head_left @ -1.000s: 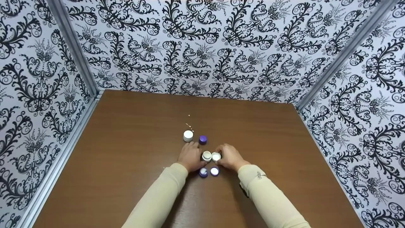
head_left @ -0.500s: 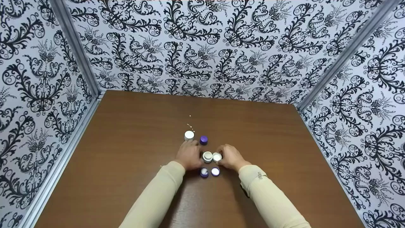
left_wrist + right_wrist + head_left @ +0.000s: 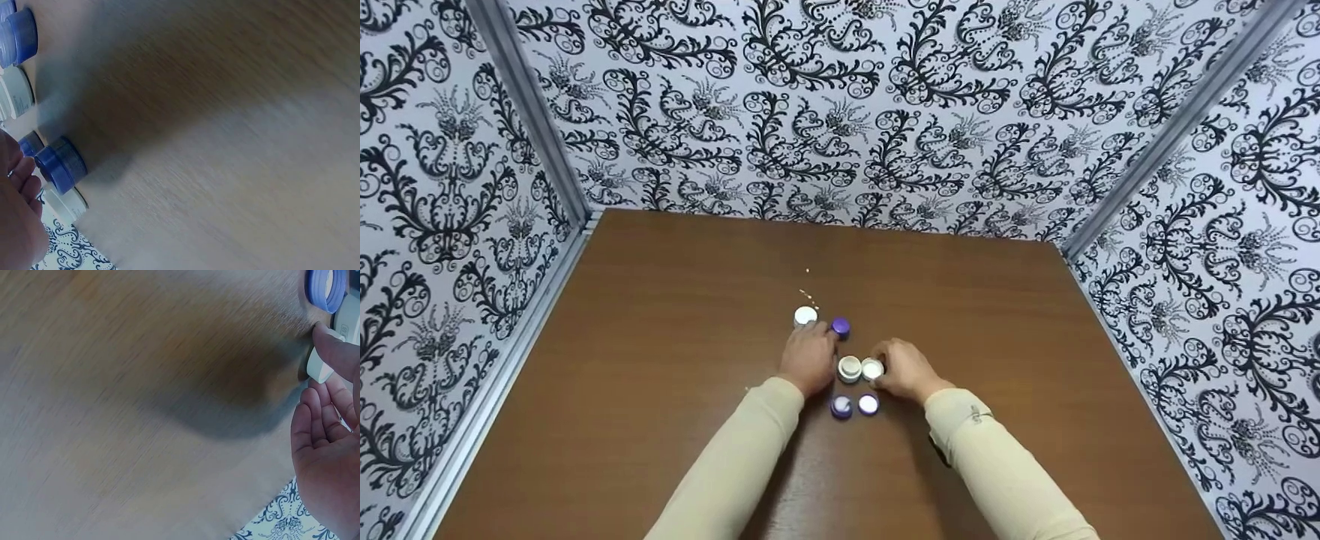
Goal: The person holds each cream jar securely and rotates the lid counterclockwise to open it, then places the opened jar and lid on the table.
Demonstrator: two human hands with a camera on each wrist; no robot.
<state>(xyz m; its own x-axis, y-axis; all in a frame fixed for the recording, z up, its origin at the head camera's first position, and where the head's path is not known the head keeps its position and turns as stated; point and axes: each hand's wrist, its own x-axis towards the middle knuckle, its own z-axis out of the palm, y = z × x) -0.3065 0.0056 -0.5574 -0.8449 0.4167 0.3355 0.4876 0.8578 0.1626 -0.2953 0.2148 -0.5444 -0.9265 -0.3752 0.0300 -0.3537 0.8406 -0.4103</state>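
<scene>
My right hand (image 3: 907,371) pinches a white jar lid (image 3: 872,370), inner side up, between thumb and fingers. The lid (image 3: 320,367) sits beside an uncapped white jar (image 3: 850,368) with pale contents. My left hand (image 3: 808,360) is left of that jar, its fingertips by a capped white jar (image 3: 805,316) and partly covering it. In the left wrist view a blue-purple jar (image 3: 62,164) stands by the curled fingers of the left hand (image 3: 19,197); contact cannot be made out. Nearer me lie an uncapped purple jar (image 3: 841,407) and an upturned purple lid (image 3: 868,405).
A purple-topped item (image 3: 840,328) stands just beyond my left hand. Small pale crumbs (image 3: 808,295) are scattered behind the capped white jar. The brown wooden table (image 3: 997,300) is enclosed by patterned walls (image 3: 810,112) at the back and both sides.
My left hand has come away from the uncapped white jar and slid a little forward, toward the capped white jar. The right hand still holds the white lid in the same place.
</scene>
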